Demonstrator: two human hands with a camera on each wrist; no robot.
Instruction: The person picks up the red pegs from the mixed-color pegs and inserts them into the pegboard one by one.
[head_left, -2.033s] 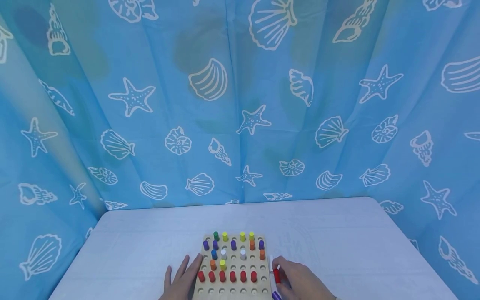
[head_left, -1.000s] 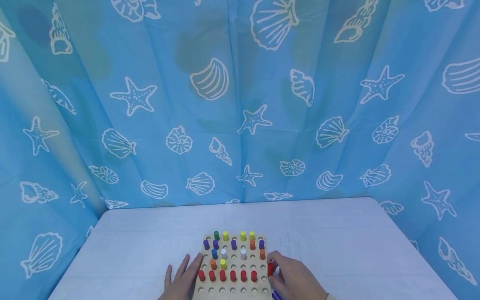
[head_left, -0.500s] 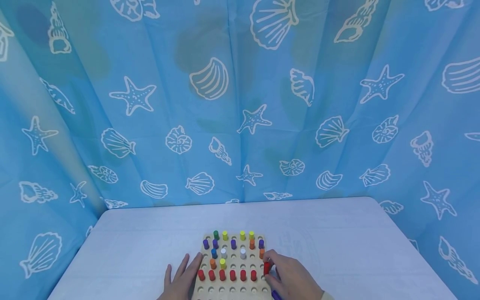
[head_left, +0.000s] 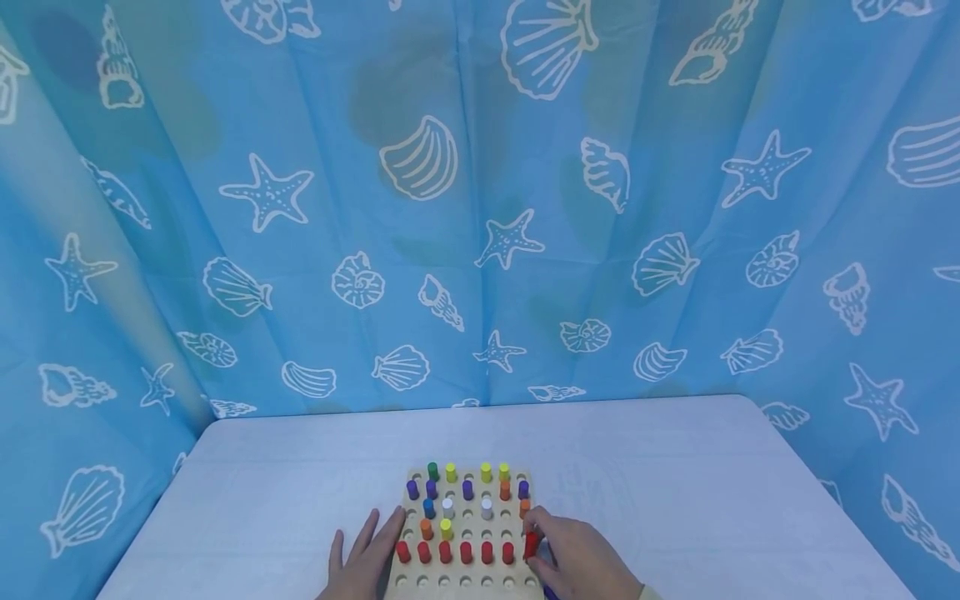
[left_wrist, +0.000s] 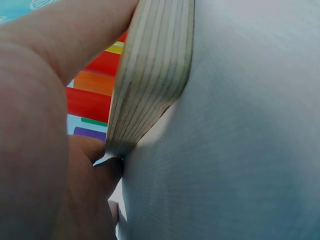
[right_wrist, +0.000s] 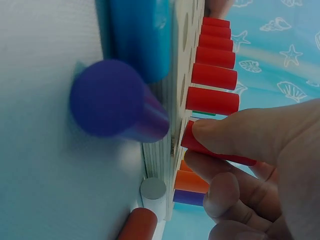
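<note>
My right hand (head_left: 585, 554) pinches a red peg (head_left: 531, 545) between thumb and fingers over the right end of a row of red pegs (head_left: 466, 552). In the right wrist view the held peg (right_wrist: 220, 150) leans, its lower end right at the board's face. The wooden pegboard (head_left: 455, 571) has round holes, with green, yellow, purple, orange, blue and white pegs standing in its farther rows. My left hand (head_left: 360, 567) rests at the board's left edge with fingers spread. The left wrist view shows that hand against the layered side of the board (left_wrist: 155, 65).
Beside the board's right edge lie a purple peg (right_wrist: 107, 100), a blue peg (right_wrist: 140, 35), a white peg (right_wrist: 153, 192) and an orange-red peg (right_wrist: 137, 225). A white cloth covers the table (head_left: 675, 475); a blue shell-patterned curtain (head_left: 465, 208) hangs behind it.
My right hand has carried the red peg left, from beside the board to over the end of the red row. The left hand has stayed at the board's left edge.
</note>
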